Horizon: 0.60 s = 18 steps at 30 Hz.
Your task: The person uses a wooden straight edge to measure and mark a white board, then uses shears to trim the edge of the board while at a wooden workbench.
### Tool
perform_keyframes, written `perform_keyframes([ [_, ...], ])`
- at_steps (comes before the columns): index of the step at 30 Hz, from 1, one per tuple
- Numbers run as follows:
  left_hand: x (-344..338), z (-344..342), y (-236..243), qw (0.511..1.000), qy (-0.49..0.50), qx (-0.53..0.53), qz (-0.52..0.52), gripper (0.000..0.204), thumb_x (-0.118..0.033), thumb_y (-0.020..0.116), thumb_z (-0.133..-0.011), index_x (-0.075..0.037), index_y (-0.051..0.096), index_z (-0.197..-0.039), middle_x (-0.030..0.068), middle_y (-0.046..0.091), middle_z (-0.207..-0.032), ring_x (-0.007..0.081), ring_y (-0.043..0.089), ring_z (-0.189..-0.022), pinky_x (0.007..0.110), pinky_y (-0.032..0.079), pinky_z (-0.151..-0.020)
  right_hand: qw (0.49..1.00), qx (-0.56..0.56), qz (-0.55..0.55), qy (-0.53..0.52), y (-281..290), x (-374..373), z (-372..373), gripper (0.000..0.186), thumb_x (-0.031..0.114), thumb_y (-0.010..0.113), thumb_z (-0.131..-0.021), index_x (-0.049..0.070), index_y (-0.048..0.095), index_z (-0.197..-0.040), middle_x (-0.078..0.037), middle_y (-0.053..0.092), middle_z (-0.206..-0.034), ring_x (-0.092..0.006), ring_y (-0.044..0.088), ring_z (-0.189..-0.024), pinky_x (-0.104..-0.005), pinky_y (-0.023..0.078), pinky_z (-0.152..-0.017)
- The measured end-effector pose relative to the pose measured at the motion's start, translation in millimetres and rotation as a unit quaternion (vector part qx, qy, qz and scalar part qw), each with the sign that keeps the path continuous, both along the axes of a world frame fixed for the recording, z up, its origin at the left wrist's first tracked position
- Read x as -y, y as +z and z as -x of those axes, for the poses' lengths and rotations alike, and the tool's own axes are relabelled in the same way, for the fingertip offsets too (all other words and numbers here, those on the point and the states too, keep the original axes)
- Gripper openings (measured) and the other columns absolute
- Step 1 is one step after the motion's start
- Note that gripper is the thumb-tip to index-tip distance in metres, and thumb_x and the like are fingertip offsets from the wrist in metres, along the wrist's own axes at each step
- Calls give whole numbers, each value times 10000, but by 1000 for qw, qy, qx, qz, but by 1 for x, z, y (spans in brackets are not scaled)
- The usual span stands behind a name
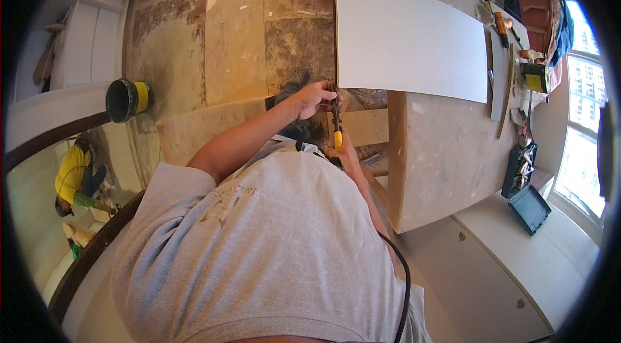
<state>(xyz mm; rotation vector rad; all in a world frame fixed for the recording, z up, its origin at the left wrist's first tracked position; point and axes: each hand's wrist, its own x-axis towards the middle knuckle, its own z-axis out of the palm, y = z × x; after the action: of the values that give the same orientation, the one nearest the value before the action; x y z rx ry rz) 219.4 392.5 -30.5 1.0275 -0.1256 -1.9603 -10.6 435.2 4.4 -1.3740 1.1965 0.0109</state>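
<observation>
A white rectangular board [411, 35] lies on a workbench ahead of me, its left end reaching out past the bench. At the board's near left corner, my left hand [315, 98] has thumb and fingers pinched at the far end of a slim dark tool [336, 113] with a yellow handle. Its exact kind is unclear. My right hand [348, 152] is wrapped around the yellow handle, close to my body. The tool stands roughly in line with the board's left edge. I cannot make out whether a small piece sits between my left fingertips.
The worn wooden bench [446, 155] carries hand tools [501, 27], a tin [535, 77] and an open tool case [521, 171] on its right. A dark bucket [123, 101] with a yellow band stands left. Through a dark-framed opening, a person in yellow [72, 175] bends down.
</observation>
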Motion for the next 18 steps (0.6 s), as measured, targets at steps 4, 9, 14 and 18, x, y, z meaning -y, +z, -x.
perform_keyframes([
  [4, 2, 2, 1, 1000, 8, 20, 20, 168, -106, 624, -980, -119, 598, -1146, 44, 705, -1083, 191, 659, -1027, 386, 521, -913, 999, 33, 26, 5, 10, 1, -1, 888, 167, 745, -754, -3, 320, -1514, -289, 518, -1374, -380, 509, -1304, -419, 387, -1094],
  [9, -2, 4, 0, 999, -13, 38, 36, 199, -98, 621, -982, -109, 593, -1179, 55, 699, -1104, 184, 651, -1023, 361, 514, -899, 1000, 9, 5, -29, 15, -8, -4, 846, 194, 725, -793, -17, 324, -1508, -240, 536, -1360, -341, 523, -1262, -375, 381, -1088],
  [14, -3, 8, -2, 998, -16, 43, 31, 203, -91, 614, -984, -111, 588, -1185, 59, 698, -1105, 181, 647, -1004, 365, 508, -886, 996, 60, -18, -60, 24, -14, -7, 839, 206, 724, -795, -28, 333, -1500, -207, 541, -1354, -311, 524, -1238, -362, 379, -1084],
  [18, -2, 9, -3, 1000, -9, 29, 8, 169, -84, 604, -984, -112, 605, -1151, 56, 698, -1099, 186, 646, -988, 378, 506, -885, 998, 15, 1, -54, 26, -15, -9, 826, 222, 723, -805, -26, 341, -1494, -194, 556, -1317, -302, 529, -1210, -373, 393, -1064],
])
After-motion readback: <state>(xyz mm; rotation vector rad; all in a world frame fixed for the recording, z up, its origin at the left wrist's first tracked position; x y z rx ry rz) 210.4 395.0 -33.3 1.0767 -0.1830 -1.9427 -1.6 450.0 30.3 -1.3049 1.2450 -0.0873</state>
